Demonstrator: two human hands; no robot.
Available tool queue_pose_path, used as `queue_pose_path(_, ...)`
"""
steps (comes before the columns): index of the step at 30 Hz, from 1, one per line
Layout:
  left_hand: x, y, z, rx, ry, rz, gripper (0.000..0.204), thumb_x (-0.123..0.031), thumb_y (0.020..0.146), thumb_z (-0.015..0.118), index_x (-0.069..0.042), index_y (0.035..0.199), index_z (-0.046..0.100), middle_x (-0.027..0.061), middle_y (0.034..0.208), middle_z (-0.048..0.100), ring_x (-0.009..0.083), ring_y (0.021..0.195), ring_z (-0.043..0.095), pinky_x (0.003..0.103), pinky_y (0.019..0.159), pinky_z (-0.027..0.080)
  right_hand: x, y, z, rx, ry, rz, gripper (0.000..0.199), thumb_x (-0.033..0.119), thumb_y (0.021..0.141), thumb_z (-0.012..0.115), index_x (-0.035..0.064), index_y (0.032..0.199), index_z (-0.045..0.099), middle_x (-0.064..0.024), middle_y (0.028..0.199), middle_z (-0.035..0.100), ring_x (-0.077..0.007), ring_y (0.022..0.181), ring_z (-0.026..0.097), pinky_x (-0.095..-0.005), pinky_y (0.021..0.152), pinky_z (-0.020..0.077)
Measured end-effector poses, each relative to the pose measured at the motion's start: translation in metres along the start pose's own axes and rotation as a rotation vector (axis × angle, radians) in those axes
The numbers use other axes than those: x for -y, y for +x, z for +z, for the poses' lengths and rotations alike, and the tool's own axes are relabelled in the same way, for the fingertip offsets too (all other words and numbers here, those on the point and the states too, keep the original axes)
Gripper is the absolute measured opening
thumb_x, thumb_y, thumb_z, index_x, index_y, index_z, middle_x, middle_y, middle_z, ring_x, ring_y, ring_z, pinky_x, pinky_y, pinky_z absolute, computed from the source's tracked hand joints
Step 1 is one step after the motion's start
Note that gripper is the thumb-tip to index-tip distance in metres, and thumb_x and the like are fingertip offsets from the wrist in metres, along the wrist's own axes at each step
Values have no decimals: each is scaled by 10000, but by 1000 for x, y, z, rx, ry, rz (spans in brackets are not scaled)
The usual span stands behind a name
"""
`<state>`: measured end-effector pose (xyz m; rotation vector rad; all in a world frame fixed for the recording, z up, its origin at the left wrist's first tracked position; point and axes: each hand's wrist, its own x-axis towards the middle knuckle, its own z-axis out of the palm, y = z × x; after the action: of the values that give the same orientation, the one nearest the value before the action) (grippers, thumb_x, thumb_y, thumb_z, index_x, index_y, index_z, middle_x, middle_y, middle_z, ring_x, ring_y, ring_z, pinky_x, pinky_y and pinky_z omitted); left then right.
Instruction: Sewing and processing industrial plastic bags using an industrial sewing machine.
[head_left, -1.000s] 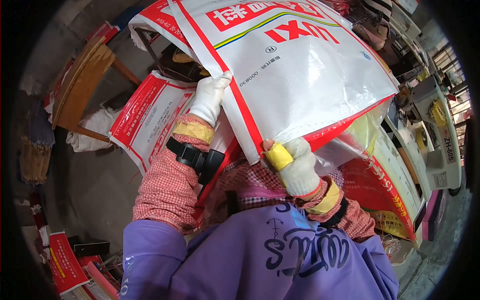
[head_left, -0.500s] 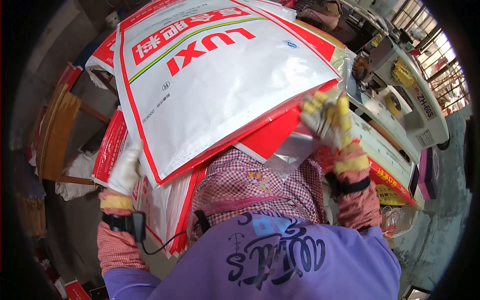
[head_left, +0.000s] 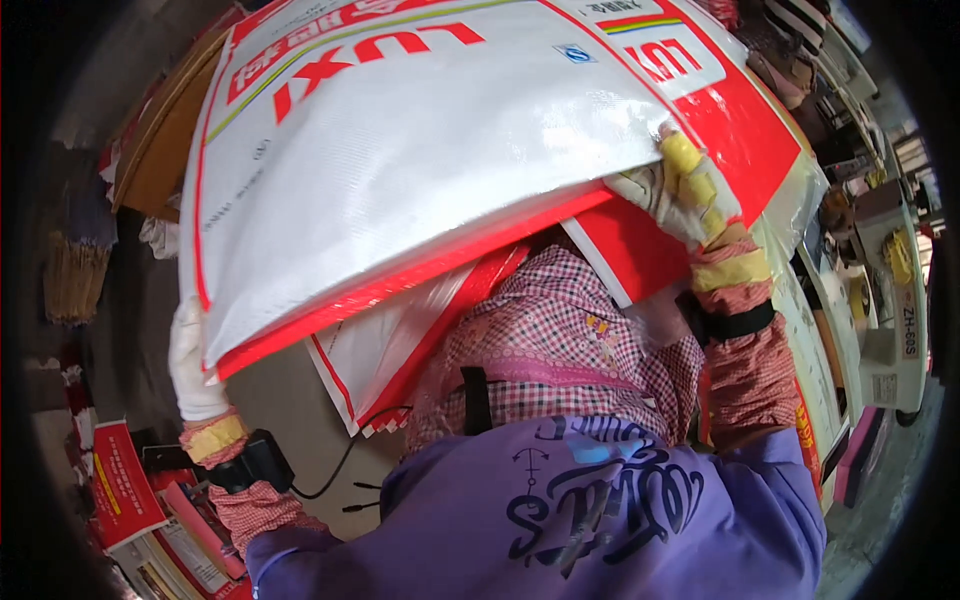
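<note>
A large white woven plastic sack (head_left: pixel 430 170) with red borders and red print spreads across the upper middle, its near edge lifted and showing a red underside. My left hand (head_left: pixel 195 365), in a white glove, grips the sack's near left corner. At its near right corner, my right hand (head_left: pixel 685 185) is closed on the edge, in a glove with yellow finger wraps. Under the lifted edge lies another white and red sack (head_left: pixel 390 325). A mostly red sack (head_left: pixel 745 140) shows beyond my right hand. My right fingertips are partly hidden by the sack.
A pink checked apron (head_left: pixel 570 330) covers my lap. To the right stands a white sewing machine (head_left: pixel 890 300) on a pale worktable (head_left: pixel 805 320). A brown wooden piece of furniture (head_left: pixel 170 125) is at the far left. Red printed bags (head_left: pixel 125 485) are stacked at lower left.
My right hand, blurred near the sack's edge before, now grips its right corner. My left hand has moved down and left with its corner. The view has swung left, and the near edge is spread wider.
</note>
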<state>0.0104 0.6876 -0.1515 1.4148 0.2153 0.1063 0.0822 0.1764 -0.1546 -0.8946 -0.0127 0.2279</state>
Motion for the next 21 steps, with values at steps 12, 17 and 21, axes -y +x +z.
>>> queue_pose_path(12, -9, -3, 148, 268, -143, -5, 403, -213, 872, 462, 40, 1186, 450, 124, 1099, 558, 190, 960, 553, 297, 861, 408, 65, 25, -55, -390, -989, -706, 867, 270, 713, 706, -9, 1356, 196, -188, 1368, 278, -256, 1246, 333, -349, 1002, 308)
queue_pose_path(17, 17, 1, 165, 334, -193, -133, 456, -207, 849, 487, 54, 1215, 409, 124, 1135, 524, 195, 1012, 515, 314, 883, 384, 0, 21, -17, -664, -2059, -180, 1125, 391, 506, 803, 14, 1366, 185, -361, 1369, 81, -429, 1298, 152, -406, 1052, 225)
queue_pose_path(21, 20, 5, 168, 308, -193, -175, 491, -175, 829, 499, 58, 1243, 375, 120, 1153, 503, 204, 1052, 485, 326, 908, 363, 9, 96, -43, -814, -2103, 9, 783, 421, 740, 573, 6, 1330, 267, -247, 1345, 263, -386, 1255, 254, -376, 1008, 289)
